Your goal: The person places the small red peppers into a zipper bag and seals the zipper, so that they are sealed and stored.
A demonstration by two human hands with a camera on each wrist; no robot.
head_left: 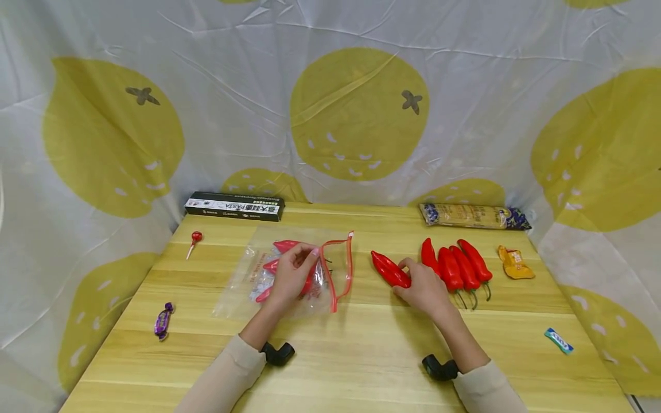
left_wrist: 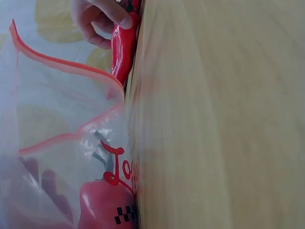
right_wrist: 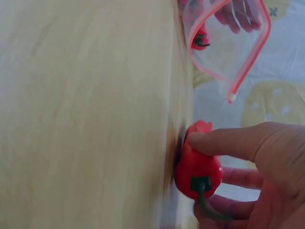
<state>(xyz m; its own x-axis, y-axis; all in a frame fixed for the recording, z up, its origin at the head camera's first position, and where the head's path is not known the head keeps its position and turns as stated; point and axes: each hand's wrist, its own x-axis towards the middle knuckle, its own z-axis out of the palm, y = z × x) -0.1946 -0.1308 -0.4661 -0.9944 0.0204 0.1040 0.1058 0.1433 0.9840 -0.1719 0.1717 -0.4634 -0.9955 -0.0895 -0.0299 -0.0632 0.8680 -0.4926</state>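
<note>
A clear zip bag (head_left: pixel 234 295) lies on the table with several red peppers (head_left: pixel 270 266) inside. My left hand (head_left: pixel 294 272) pinches the bag's upper layer beside its red-edged mouth (head_left: pixel 350 269), which gapes toward the right. In my right hand (head_left: pixel 423 288) a red pepper (head_left: pixel 388 269) is gripped between thumb and fingers, its tip pointing at the bag. The right wrist view shows the green stem of this held pepper (right_wrist: pixel 198 167) facing the camera. Right of that hand, several loose red peppers (head_left: pixel 467 267) lie side by side on the wood.
At the back stand a black pasta box (head_left: pixel 234 206) and a yellow-and-blue packet (head_left: pixel 475 217). A red lollipop (head_left: pixel 194 242) and a purple candy (head_left: pixel 163 321) lie left; an orange-wrapped sweet (head_left: pixel 514 263) and a small blue-white candy (head_left: pixel 559 341) lie right. A lemon-print curtain (head_left: pixel 248 115) surrounds the table.
</note>
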